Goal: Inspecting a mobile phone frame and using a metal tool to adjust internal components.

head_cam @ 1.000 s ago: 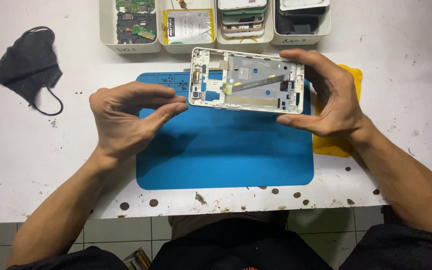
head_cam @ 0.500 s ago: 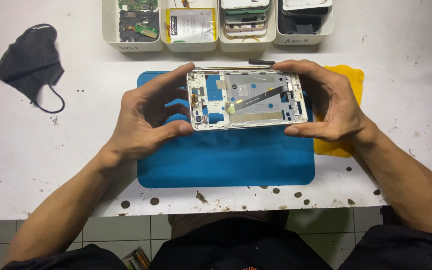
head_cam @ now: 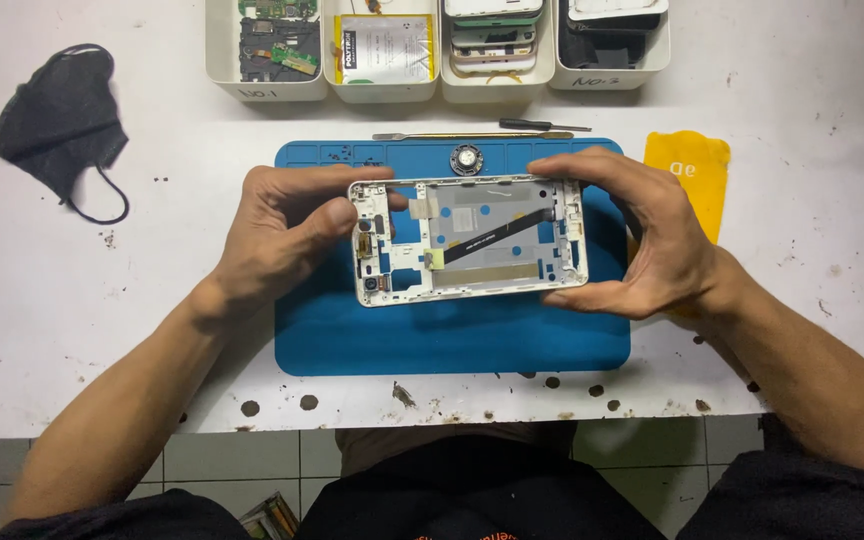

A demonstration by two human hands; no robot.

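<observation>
I hold an opened white phone frame (head_cam: 472,240) with both hands over a blue work mat (head_cam: 452,335). Its inside faces up, showing a black flex cable running diagonally and small parts at its left end. My left hand (head_cam: 287,235) grips the left end, thumb resting on the inner parts. My right hand (head_cam: 642,235) clamps the right end between thumb and fingers. A small round part (head_cam: 465,158) lies on the mat just beyond the frame.
White bins (head_cam: 437,45) with circuit boards, a battery and phone parts line the far edge. A thin metal tool and a screwdriver (head_cam: 542,126) lie behind the mat. A yellow pad (head_cam: 687,170) sits at right, a black face mask (head_cam: 57,120) at left.
My left hand moved from beside the frame to grip its left end. The frame came down and leveled out over the mat, now held by both hands.
</observation>
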